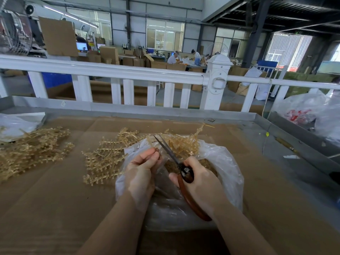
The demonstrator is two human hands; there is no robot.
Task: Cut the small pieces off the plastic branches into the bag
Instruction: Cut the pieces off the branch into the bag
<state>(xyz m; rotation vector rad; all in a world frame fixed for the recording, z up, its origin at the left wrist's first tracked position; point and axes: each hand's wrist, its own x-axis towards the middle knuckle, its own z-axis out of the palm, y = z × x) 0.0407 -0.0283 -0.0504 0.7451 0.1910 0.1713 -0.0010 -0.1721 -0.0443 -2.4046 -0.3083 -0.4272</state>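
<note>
A clear plastic bag (226,166) lies open on the cardboard-covered table (55,199) in front of me. My left hand (141,172) pinches a thin tan plastic branch (153,144) over the bag's mouth. My right hand (198,183) grips scissors (170,153) with reddish-brown handles; the blades are slightly apart and point up and away, just right of the branch. Tan cut pieces lie inside the bag beneath the hands. A heap of tan branches (104,159) lies left of the bag and more behind it (184,142).
Another pile of branches (33,150) sits at the far left beside a plastic sheet (16,124). A metal rim (147,113) and a white railing (128,72) bound the table's far side. Plastic bags (303,109) stand at the right. People work in the distance.
</note>
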